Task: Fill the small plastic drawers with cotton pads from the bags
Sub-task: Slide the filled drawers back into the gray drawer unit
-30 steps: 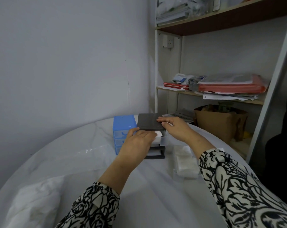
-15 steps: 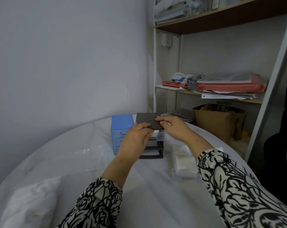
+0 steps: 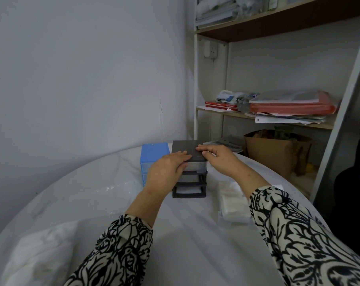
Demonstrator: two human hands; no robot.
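Black drawer unit (image 3: 186,150) | both hands on top | top drawer (image 3: 195,166) closed

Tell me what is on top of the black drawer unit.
Both hands lie flat on the black drawer unit: left hand at its front edge, right hand on the lid. Whatever is under them is hidden.

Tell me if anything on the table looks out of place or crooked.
Nothing stands out. The black drawer unit stands upright beside the blue drawer unit, its top drawer pushed in. The left hand and right hand rest on it. A bag of cotton pads lies flat to the right.
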